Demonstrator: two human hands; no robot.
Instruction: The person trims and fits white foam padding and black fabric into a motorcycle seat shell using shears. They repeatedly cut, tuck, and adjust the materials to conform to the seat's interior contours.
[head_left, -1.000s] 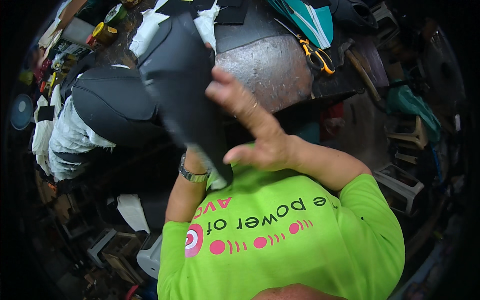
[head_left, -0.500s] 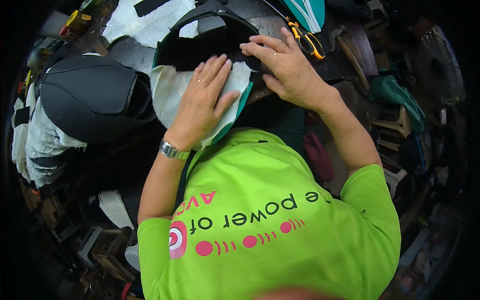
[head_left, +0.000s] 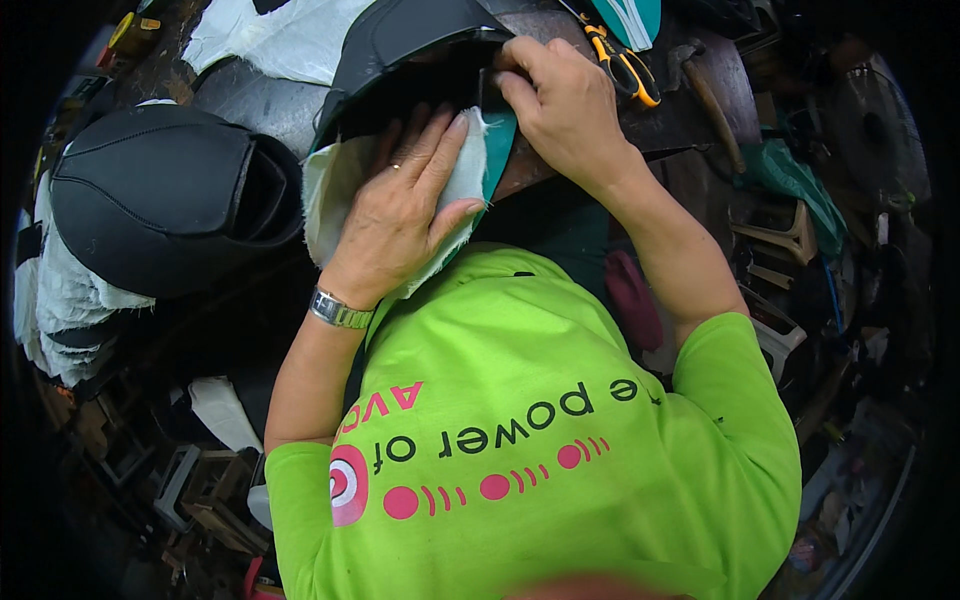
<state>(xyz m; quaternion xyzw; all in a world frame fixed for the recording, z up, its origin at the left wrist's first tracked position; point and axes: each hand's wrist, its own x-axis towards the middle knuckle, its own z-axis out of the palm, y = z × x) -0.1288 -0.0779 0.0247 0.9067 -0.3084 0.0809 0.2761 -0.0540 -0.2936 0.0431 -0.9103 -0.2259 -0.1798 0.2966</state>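
Note:
A curved black shell-like piece (head_left: 400, 45) has a dark hollow facing me. White frayed cloth (head_left: 325, 195) lies over its near part, with a green layer (head_left: 502, 150) showing along the right side. My left hand (head_left: 395, 215) rests flat on this cloth, fingers stretched toward the hollow, their tips in shadow. At the right rim of the black piece is my right hand (head_left: 570, 110), its thumb and bent fingers pinching the edge. Exactly what lies between those fingertips is partly hidden.
A similar rounded black piece (head_left: 150, 190) sits at left above stacked white cloth (head_left: 75, 270). Yellow-and-black scissors (head_left: 630, 75) and a wooden-handled hammer (head_left: 712, 105) lie at the upper right. More white cloth (head_left: 280, 45) is spread on the dark tabletop (head_left: 250, 100).
My right hand has gone from loosely spread fingers to a pinch on the rim. The black piece has tipped, showing more of its outer face. My left hand stays on the cloth.

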